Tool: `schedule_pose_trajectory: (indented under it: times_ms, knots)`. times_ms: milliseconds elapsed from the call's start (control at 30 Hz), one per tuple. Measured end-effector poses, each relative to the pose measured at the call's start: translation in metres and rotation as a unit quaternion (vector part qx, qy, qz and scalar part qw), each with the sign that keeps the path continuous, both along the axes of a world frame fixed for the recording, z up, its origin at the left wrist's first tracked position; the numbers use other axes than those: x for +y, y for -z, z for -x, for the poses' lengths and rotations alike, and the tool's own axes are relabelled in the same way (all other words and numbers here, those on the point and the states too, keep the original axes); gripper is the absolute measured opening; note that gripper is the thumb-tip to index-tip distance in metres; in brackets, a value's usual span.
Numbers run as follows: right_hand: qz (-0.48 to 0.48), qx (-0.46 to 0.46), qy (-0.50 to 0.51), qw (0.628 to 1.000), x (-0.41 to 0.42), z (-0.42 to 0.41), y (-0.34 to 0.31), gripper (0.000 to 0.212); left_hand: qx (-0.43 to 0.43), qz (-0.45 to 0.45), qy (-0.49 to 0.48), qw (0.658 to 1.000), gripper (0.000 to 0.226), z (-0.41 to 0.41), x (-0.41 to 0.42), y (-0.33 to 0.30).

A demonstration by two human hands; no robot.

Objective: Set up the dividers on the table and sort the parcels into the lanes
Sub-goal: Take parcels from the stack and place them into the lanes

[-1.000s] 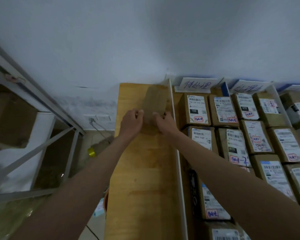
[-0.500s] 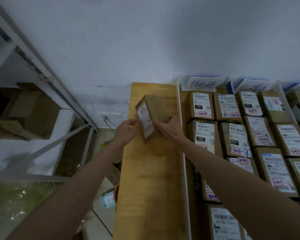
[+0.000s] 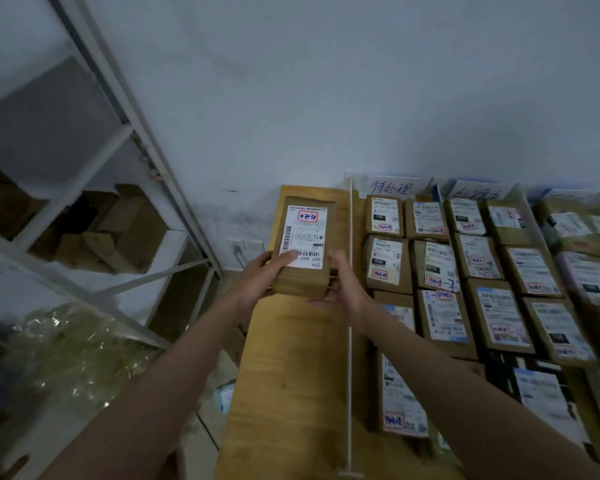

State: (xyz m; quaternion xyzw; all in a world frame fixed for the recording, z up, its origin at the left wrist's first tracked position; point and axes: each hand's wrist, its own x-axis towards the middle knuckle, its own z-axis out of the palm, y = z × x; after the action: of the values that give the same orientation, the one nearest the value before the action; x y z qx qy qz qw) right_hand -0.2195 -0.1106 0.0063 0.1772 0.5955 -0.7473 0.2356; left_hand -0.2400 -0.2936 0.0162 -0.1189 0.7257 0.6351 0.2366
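I've got the parcel (image 3: pixel 303 244) up in both hands now, label facing me, above the bare left lane of the wooden surface (image 3: pixel 284 375). My left hand (image 3: pixel 260 277) grips its left edge, thumb across the label's corner; my right hand (image 3: pixel 343 285) has its fingers curled round the right side and underneath. The white divider (image 3: pixel 350 323) runs just right of the parcel. Beyond it, the sorted parcels (image 3: pixel 465 271) lie packed in rows, handwritten signs (image 3: pixel 392 187) propped at the wall end.
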Motion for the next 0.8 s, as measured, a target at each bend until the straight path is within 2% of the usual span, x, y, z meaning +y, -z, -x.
schedule_pose_trajectory:
  times_ms: [67,100,167,200,267,333,400,467,567,633,700,800]
  knots:
    - [-0.091,0.019,-0.025,0.995,0.012,-0.029,-0.003,0.075,0.008,0.027,0.027,0.999,0.066,-0.02,-0.006,-0.015]
    - [-0.137,0.05,-0.005,0.989,0.02,-0.041,-0.008,0.083,0.009,0.05,0.049,0.998,0.068,-0.028,-0.011,-0.024]
    - [-0.206,0.141,0.035,0.968,0.039,-0.062,-0.026,0.092,0.014,0.128,0.136,0.982,0.071,-0.045,-0.019,-0.047]
    - [-0.237,0.181,0.024,0.954,0.047,-0.07,-0.039,0.093,0.017,0.173,0.197,0.965,0.074,-0.053,-0.02,-0.061]
    - [-0.277,0.228,-0.073,0.931,0.065,-0.089,-0.07,0.084,0.023,0.24,0.304,0.922,0.08,-0.071,-0.014,-0.088]
    - [-0.29,0.196,-0.243,0.905,0.078,-0.107,-0.095,0.073,0.02,0.254,0.364,0.896,0.081,-0.089,-0.001,-0.111]
    - [-0.298,0.152,-0.377,0.864,0.085,-0.128,-0.108,0.074,0.022,0.252,0.397,0.882,0.079,-0.105,0.014,-0.129]
    - [-0.309,0.131,-0.402,0.852,0.091,-0.147,-0.113,0.07,0.032,0.246,0.411,0.877,0.075,-0.121,0.026,-0.14]
    - [-0.275,0.125,-0.357,0.884,0.106,-0.175,-0.109,0.041,0.083,0.234,0.329,0.911,0.071,-0.139,0.036,-0.14]
    - [-0.237,0.107,-0.288,0.922,0.116,-0.19,-0.101,0.049,0.142,0.272,0.238,0.921,0.077,-0.148,0.044,-0.132]
    - [-0.217,0.098,-0.211,0.948,0.124,-0.203,-0.091,0.063,0.196,0.317,0.179,0.91,0.082,-0.157,0.054,-0.121]
    - [-0.21,0.078,-0.114,0.968,0.129,-0.218,-0.083,0.078,0.228,0.311,0.132,0.913,0.072,-0.178,0.069,-0.102]
